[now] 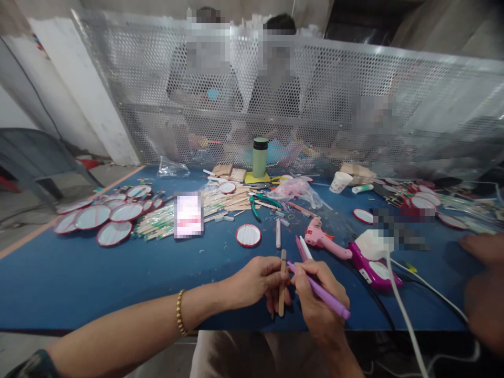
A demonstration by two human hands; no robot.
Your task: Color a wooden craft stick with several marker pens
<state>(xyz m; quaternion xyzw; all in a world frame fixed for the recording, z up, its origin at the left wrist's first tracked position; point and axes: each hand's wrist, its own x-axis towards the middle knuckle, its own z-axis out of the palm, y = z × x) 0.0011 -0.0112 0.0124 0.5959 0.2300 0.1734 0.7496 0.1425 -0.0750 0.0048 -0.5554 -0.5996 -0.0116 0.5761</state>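
The left hand [252, 281] pinches a flat wooden stick [281, 302] between both hands, and the right hand [321, 302] grips a purple pen [329, 300] pointed at it. Beyond them I see a red-rimmed disc [248, 235], a pink glue gun [326, 241] rightward, and, farther, a green tumbler [260, 161].

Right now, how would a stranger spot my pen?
Find the blue table, then the right hand at its near edge, beside the wooden stick. It grips the pen: light purple, unlike the white rod and pink rod just beyond.
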